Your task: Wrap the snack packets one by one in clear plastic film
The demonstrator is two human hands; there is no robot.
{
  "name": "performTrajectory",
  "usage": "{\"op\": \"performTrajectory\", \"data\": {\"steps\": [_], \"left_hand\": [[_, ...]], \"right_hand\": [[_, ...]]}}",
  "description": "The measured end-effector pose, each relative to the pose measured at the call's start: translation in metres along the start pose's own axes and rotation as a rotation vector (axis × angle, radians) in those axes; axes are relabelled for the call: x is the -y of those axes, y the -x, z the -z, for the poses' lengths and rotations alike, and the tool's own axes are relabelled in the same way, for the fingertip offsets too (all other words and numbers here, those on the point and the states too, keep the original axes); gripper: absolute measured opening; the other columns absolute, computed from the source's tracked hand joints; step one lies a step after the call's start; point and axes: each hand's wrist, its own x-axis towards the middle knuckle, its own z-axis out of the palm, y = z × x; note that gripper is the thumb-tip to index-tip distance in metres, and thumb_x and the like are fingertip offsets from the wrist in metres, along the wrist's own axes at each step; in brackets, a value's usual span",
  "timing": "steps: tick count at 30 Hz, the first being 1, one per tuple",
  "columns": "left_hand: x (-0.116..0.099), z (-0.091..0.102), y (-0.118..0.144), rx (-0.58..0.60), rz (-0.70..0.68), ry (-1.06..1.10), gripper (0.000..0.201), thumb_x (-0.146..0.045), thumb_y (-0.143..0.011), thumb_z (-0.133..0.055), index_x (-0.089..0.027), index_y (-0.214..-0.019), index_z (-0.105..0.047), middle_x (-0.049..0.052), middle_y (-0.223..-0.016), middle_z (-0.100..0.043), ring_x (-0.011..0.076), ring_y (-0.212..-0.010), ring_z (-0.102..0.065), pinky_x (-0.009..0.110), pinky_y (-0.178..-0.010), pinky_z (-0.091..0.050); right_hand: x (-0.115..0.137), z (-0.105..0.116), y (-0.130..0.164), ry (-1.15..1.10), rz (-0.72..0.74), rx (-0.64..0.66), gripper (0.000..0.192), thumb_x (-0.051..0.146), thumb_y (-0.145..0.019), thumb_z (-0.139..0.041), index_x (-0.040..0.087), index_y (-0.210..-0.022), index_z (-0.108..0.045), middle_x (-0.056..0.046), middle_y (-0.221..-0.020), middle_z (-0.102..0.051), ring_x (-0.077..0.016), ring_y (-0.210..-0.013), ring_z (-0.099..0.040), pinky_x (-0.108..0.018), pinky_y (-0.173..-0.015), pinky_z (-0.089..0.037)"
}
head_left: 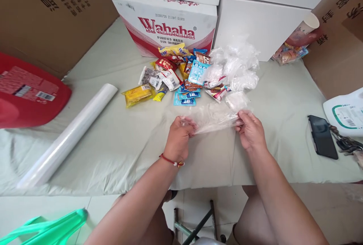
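A clear plastic bag (214,121) is stretched between my two hands, just above the cloth-covered table. My left hand (180,133) pinches its left end, and a red bracelet circles that wrist. At the other end, my right hand (250,128) grips the plastic between thumb and fingers. Just beyond the bag lies a pile of packaged snacks (181,75), with blue packets (185,97) nearest and a yellow packet (138,94) on the left. Crumpled clear plastic bags (239,63) are heaped behind my right hand.
A clear plastic roll (70,131) lies diagonally at left, near a red container (31,90). The Wahaha carton (170,25) stands behind the snacks. At right are a phone (322,137), keys (347,144) and a white bottle (346,110). Cardboard boxes (51,18) flank the table.
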Motion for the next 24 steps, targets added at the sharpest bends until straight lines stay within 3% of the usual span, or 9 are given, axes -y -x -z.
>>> {"op": "performTrajectory", "data": {"steps": [4, 7, 10, 13, 15, 18, 20, 22, 24], "left_hand": [[-0.014, 0.009, 0.004, 0.003, 0.089, 0.060, 0.031, -0.029, -0.057, -0.068, -0.021, -0.084, -0.055, -0.001, -0.083, -0.064, 0.0167, -0.078, -0.066, 0.029, -0.069, -0.052], [-0.022, 0.013, 0.003, -0.005, 0.103, 0.004, 0.043, -0.046, -0.061, -0.078, -0.022, -0.089, -0.055, 0.001, -0.089, -0.067, 0.0182, -0.082, -0.068, 0.031, -0.073, -0.053], [-0.021, 0.017, 0.002, -0.012, 0.053, -0.099, 0.049, -0.037, -0.055, -0.088, -0.021, -0.088, -0.057, 0.001, -0.091, -0.069, 0.0161, -0.082, -0.067, 0.029, -0.075, -0.052], [-0.016, 0.019, 0.000, -0.037, 0.024, -0.085, 0.040, -0.024, -0.053, -0.085, -0.018, -0.083, -0.061, 0.000, -0.084, -0.070, 0.0140, -0.077, -0.065, 0.028, -0.074, -0.052], [-0.014, 0.020, -0.002, -0.048, -0.007, -0.025, 0.033, -0.017, -0.052, -0.080, -0.017, -0.079, -0.061, 0.000, -0.081, -0.070, 0.0142, -0.075, -0.065, 0.027, -0.071, -0.051], [-0.016, 0.020, -0.005, -0.050, -0.062, 0.094, 0.030, -0.012, -0.049, -0.074, -0.018, -0.073, -0.057, -0.002, -0.071, -0.066, 0.0173, -0.077, -0.069, 0.026, -0.067, -0.050], [-0.018, 0.019, -0.006, -0.040, -0.074, 0.132, 0.029, -0.009, -0.048, -0.071, -0.019, -0.070, -0.054, -0.004, -0.065, -0.062, 0.0169, -0.073, -0.068, 0.025, -0.062, -0.048], [-0.020, 0.017, -0.004, 0.011, -0.049, 0.124, 0.029, -0.008, -0.047, -0.069, -0.019, -0.070, -0.055, -0.004, -0.064, -0.061, 0.0149, -0.066, -0.064, 0.024, -0.058, -0.046], [-0.020, 0.013, 0.000, 0.096, -0.008, 0.111, 0.028, -0.007, -0.047, -0.068, -0.019, -0.069, -0.056, -0.004, -0.063, -0.061, 0.0134, -0.062, -0.061, 0.024, -0.056, -0.045]], "right_hand": [[0.007, 0.013, -0.002, 0.039, 0.020, 0.017, 0.036, 0.039, -0.060, -0.089, 0.020, -0.077, -0.064, 0.005, -0.071, -0.055, -0.0073, -0.056, -0.042, -0.020, -0.046, -0.032], [0.008, 0.020, 0.000, 0.098, 0.073, 0.128, 0.031, 0.037, -0.065, -0.088, 0.020, -0.080, -0.067, 0.004, -0.072, -0.057, -0.0082, -0.058, -0.043, -0.021, -0.049, -0.035], [0.009, 0.024, 0.002, 0.131, 0.129, 0.234, 0.027, 0.038, -0.070, -0.086, 0.021, -0.081, -0.068, 0.004, -0.075, -0.057, -0.0088, -0.060, -0.045, -0.022, -0.051, -0.039], [0.016, 0.033, 0.003, 0.242, 0.116, 0.339, 0.026, 0.040, -0.075, -0.082, 0.021, -0.081, -0.067, 0.004, -0.070, -0.058, -0.0094, -0.056, -0.047, -0.021, -0.049, -0.041], [0.027, 0.044, 0.004, 0.413, 0.019, 0.597, 0.024, 0.041, -0.079, -0.080, 0.021, -0.082, -0.067, 0.002, -0.070, -0.064, -0.0113, -0.058, -0.055, -0.022, -0.050, -0.044], [0.050, 0.065, 0.005, 0.655, -0.173, 1.238, 0.025, 0.040, -0.084, -0.077, 0.018, -0.097, -0.075, -0.006, -0.090, -0.076, -0.0170, -0.073, -0.069, -0.025, -0.059, -0.053], [0.061, 0.076, 0.005, 0.672, -0.218, 1.479, 0.034, 0.043, -0.086, -0.076, 0.017, -0.107, -0.076, -0.010, -0.100, -0.078, -0.0199, -0.080, -0.073, -0.027, -0.062, -0.054], [0.063, 0.079, 0.006, 0.607, -0.207, 1.438, 0.036, 0.050, -0.087, -0.075, 0.017, -0.100, -0.076, -0.010, -0.091, -0.078, -0.0191, -0.072, -0.072, -0.027, -0.059, -0.053], [0.056, 0.073, 0.007, 0.534, -0.129, 1.183, 0.036, 0.054, -0.088, -0.073, 0.018, -0.086, -0.073, -0.006, -0.076, -0.074, -0.0150, -0.060, -0.065, -0.026, -0.055, -0.051]]}}
